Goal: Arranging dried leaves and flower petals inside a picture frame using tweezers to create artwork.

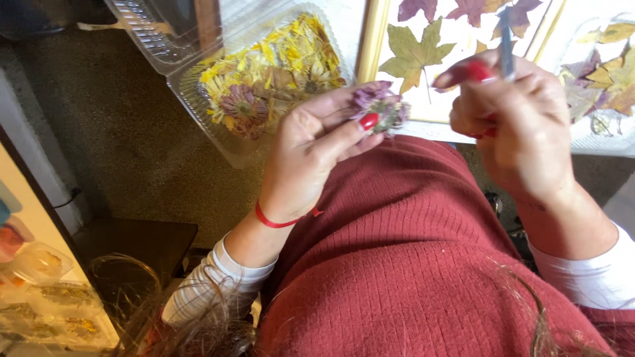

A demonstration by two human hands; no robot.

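Observation:
My left hand pinches a dried purple flower between thumb and fingers, held above my red knit-covered lap. My right hand is closed around a thin grey tool that points upward, a little to the right of the flower. Just behind both hands lies a gold-framed white board with pressed maple leaves on it.
A clear plastic clamshell box full of yellow and purple dried flowers sits at the upper middle on brown carpet. More pressed leaves in clear plastic lie at the right. A dark stool and small plastic tubs are at lower left.

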